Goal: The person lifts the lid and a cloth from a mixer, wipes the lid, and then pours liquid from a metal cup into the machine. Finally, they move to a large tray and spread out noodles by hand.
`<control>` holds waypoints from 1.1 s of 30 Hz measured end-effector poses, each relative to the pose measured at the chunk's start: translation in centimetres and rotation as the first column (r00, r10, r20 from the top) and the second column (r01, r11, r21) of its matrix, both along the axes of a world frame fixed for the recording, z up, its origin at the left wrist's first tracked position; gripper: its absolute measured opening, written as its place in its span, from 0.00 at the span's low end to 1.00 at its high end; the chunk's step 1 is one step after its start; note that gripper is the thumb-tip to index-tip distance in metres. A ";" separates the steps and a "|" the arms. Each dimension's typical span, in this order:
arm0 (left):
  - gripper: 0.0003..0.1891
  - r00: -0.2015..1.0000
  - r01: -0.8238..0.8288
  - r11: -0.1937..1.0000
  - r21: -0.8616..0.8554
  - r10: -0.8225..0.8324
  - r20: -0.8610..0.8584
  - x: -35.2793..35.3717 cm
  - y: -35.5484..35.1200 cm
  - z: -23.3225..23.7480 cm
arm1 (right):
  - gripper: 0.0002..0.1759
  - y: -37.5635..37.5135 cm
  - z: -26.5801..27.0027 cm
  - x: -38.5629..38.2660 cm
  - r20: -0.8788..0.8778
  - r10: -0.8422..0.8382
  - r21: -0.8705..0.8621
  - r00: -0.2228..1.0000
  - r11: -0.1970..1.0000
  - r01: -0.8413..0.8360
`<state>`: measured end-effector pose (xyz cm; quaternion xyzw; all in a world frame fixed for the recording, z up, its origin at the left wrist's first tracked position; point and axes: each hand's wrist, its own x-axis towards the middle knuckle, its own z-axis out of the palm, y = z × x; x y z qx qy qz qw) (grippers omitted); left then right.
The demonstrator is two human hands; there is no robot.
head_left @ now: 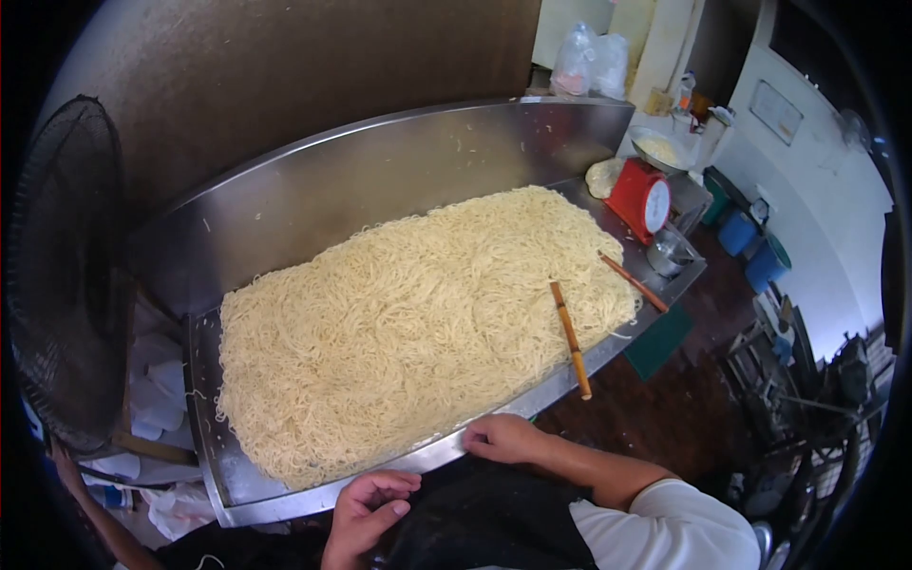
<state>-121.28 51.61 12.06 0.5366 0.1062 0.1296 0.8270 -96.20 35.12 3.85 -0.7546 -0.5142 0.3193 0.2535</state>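
A wide mass of pale noodles [418,332] covers much of a metal table [328,496] with a raised back. At its front edge, my right hand [502,439] rests by the rim with fingers curled together and nothing visible in them. My left hand [375,508] is lower and further left, just in front of the rim, its fingers loosely bent, thumb apart, holding nothing. Two wooden sticks lie at the right end: one [570,337] reaches from the noodles past the front rim, the other [632,281] lies across the noodles' right edge.
A red scale [641,199] with a bowl [659,150] on top and a metal pot [671,253] stand at the right end. A large fan [65,275] is at far left. Another person's arm [100,508] shows at lower left. Blue bins [768,263] stand beyond.
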 end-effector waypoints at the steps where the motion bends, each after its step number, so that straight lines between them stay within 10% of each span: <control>1: 0.11 1.000 -0.002 1.000 -0.006 0.001 -0.007 0.0 0.0 0.1 | 0.14 0.0 -0.1 0.0 0.005 0.000 0.008 1.000 1.000 0.000; 11: 0.11 0.998 0.068 0.997 -0.025 -0.068 -0.003 1.0 0.9 -0.5 | 0.13 -1.6 1.8 -1.2 0.039 -0.149 -0.013 0.988 0.989 0.149; 20: 0.14 0.864 0.498 0.862 0.096 -0.485 -0.137 8.6 -0.5 -1.3 | 0.12 -11.2 -0.9 -4.4 -0.021 -0.523 0.106 0.852 0.846 0.523; 33: 0.16 0.433 0.899 0.389 0.201 -0.857 -0.278 20.4 -15.0 0.4 | 0.11 -27.6 -5.1 -7.6 -0.237 -0.958 0.167 0.164 0.126 0.978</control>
